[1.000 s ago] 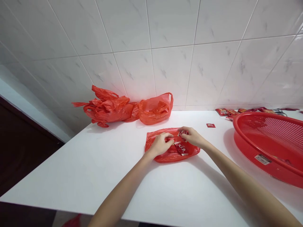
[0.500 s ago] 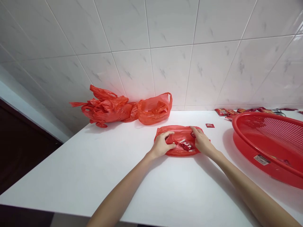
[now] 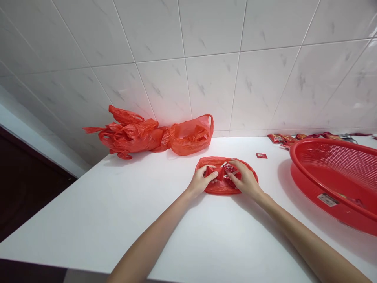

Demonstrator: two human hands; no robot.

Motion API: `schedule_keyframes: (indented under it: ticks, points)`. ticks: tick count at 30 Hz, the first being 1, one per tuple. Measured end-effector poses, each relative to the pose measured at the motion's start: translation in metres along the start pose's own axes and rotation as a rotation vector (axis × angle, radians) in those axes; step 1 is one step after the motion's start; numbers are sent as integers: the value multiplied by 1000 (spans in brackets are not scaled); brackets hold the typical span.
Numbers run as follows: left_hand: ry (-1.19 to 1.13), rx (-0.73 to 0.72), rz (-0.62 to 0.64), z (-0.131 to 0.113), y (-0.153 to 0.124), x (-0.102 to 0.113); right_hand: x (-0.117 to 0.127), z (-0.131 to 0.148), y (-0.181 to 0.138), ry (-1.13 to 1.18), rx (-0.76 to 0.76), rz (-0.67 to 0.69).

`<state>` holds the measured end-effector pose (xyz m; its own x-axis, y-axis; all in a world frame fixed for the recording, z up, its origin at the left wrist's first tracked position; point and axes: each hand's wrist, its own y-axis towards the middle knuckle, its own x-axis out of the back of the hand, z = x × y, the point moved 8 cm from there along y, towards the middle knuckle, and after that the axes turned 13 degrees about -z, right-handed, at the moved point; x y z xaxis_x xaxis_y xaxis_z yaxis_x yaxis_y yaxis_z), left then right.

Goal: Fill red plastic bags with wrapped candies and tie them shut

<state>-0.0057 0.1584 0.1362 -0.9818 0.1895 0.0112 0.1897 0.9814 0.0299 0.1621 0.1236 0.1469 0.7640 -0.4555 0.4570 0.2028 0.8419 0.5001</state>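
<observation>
A red plastic bag [image 3: 220, 192] lies spread open on the white table in front of me, with both hands inside its mouth. My left hand [image 3: 199, 181] is closed, thumb on top, around a plain red packet [image 3: 217, 173] at the bag's left side. At the right, my right hand [image 3: 246, 180] pinches a small shiny red-and-white packet [image 3: 229, 168] between thumb and fingers. Another red-and-white packet partly shows just beneath it in the bag. My fingers hide part of each packet.
Behind the bag, a knotted bundle of red plastic bags [image 3: 132, 135] joins an open red bag [image 3: 191, 143] by the tiled wall. A single small red packet [image 3: 261, 156] lies right of them. A big red mesh basket [image 3: 326, 179] stands at right, with several packets [image 3: 277, 138] behind it.
My right hand has moved left from the bag's right edge and now grips a red-and-white packet. My left hand has closed on a red packet. The bag's mouth looks rounder.
</observation>
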Motion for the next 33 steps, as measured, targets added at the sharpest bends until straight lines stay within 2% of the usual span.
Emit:
schedule_keyframes:
  ticks: [3, 8, 13, 15, 22, 33]
  points:
    - [-65, -14, 11, -4, -2, -2, 0, 8, -4, 101, -50, 13]
    - [-121, 1, 93, -6, -7, -11, -11, 18, -10, 326, -186, 152]
    - [-196, 127, 144, 3, -10, -16, -9, 20, -12, 560, -280, 153]
    - [-218, 134, 145, 3, -10, -16, -9, 20, -13, 628, -316, 168]
    - [-170, 16, 56, -5, -9, -9, -11, 20, -18, 738, -394, 167]
    - [-299, 88, 59, 4, -10, -12, -13, 20, -23, 821, -413, 151]
